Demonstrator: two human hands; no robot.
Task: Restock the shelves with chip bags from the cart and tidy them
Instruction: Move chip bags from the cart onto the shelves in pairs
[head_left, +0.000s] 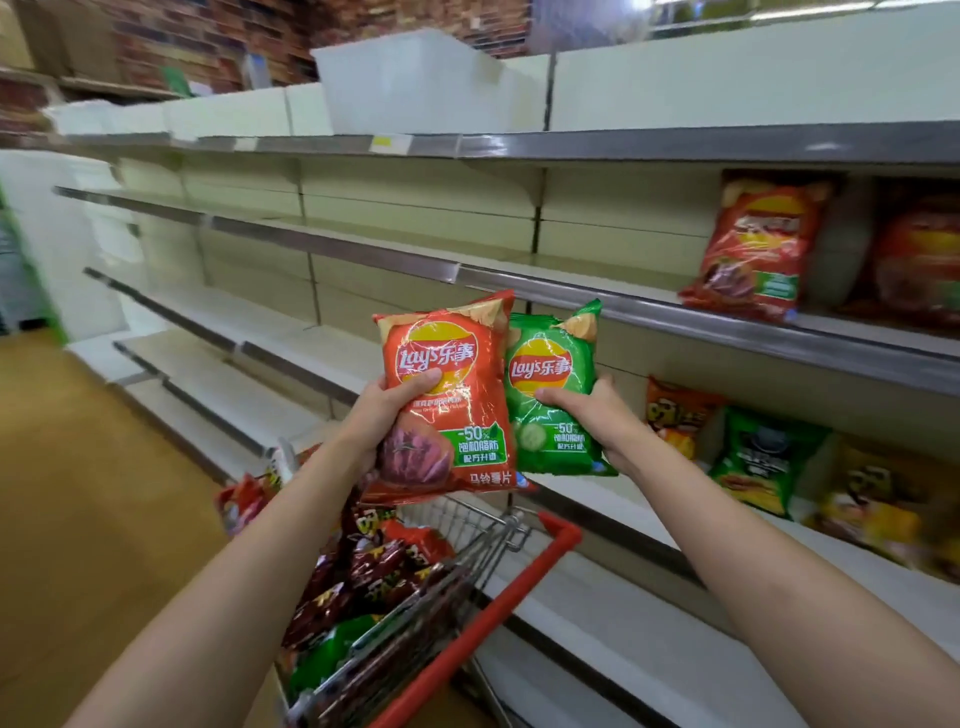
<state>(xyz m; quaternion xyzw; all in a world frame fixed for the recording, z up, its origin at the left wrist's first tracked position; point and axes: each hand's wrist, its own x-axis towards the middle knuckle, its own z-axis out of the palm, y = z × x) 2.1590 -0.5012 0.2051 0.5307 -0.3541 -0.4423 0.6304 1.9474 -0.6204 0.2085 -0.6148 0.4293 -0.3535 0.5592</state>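
Note:
My left hand (387, 415) grips a red Lay's chip bag (452, 364) by its left edge, thumb on the front. My right hand (597, 415) grips a green Lay's chip bag (550, 374) from its right side, thumb across the front. Both bags are upright, side by side, held above the cart (519, 587) and in front of the shelves. The cart, with a red handle, holds several red, dark and green chip bags (374, 577). On the shelf (675, 312) at the right stands a red chip bag (753, 249).
One shelf lower at the right stand an orange bag (675, 415), a green bag (763, 462) and a yellow bag (878, 504). A white plastic bin (415, 78) sits on top of the shelving. Tan floor (104, 467) runs along the aisle at the left.

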